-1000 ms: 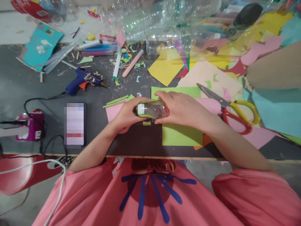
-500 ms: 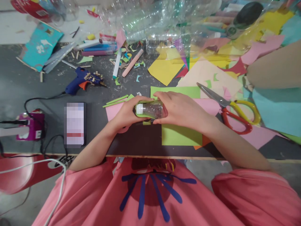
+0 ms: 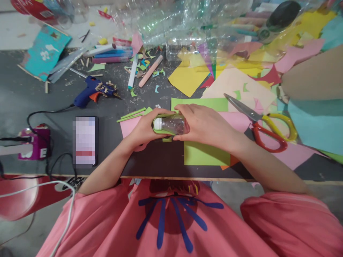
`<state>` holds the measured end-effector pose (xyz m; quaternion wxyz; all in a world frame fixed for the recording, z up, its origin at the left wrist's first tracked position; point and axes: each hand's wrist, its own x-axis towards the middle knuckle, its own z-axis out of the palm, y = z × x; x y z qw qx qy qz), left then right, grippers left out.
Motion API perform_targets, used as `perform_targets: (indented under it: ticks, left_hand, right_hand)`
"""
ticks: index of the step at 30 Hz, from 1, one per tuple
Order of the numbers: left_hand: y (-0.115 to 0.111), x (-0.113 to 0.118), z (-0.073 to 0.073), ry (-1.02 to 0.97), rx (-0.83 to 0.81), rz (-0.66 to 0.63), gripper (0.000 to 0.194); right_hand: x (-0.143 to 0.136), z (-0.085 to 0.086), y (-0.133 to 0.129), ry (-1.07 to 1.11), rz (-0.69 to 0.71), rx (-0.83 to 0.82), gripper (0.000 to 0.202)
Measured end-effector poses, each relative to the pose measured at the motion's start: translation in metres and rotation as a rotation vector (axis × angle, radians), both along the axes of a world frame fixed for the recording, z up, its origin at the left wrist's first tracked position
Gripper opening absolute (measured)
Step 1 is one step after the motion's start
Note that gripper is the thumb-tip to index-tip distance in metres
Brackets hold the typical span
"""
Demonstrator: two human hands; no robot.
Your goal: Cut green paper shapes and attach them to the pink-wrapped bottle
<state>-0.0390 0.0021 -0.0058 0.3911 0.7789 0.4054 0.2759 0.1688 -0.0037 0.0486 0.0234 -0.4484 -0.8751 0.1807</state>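
Observation:
A small clear plastic bottle (image 3: 173, 124) with a white cap lies sideways between my hands, its cap toward the left. Around the cap end runs a green paper strip (image 3: 160, 133), which my left hand (image 3: 146, 125) grips between thumb and fingers. My right hand (image 3: 198, 119) is wrapped round the bottle's other end, hiding its base. Beneath the right hand lie green paper sheets (image 3: 206, 153) and pink paper (image 3: 233, 120). Thin green strips (image 3: 131, 115) rest on pink paper beside my left hand.
Open scissors (image 3: 259, 121) with red and yellow handles lie at the right. To the left are a blue glue gun (image 3: 91, 91) with a cord and a phone (image 3: 85, 141). Markers (image 3: 151, 71), paper scraps and clear plastic bottles (image 3: 166, 21) crowd the back.
Both hands and the bottle have shifted very slightly left. The grip looks the same, and the things on the table stay in place.

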Motion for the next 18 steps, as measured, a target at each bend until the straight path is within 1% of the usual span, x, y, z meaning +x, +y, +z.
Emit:
perform_targets:
  ticks: [3, 11, 15, 18]
  left_hand:
    - [0.0004, -0.0008, -0.0012, 0.014, -0.018, 0.012, 0.057]
    - [0.0017, -0.0002, 0.0001, 0.025, -0.050, 0.013, 0.057]
    - [0.0017, -0.0012, -0.0008, 0.014, -0.050, 0.007, 0.057]
    - [0.0019, -0.0015, -0.0018, 0.009, -0.057, 0.001, 0.056]
  right_hand:
    - [-0.0003, 0.0007, -0.0004, -0.005, -0.006, -0.006, 0.056]
    - [-0.0016, 0.0040, -0.0005, -0.033, -0.001, -0.020, 0.057]
    - [-0.0016, 0.0015, -0.0005, -0.022, -0.008, 0.003, 0.054]
    - [-0.0011, -0.0013, -0.0009, -0.008, -0.002, 0.024, 0.056]
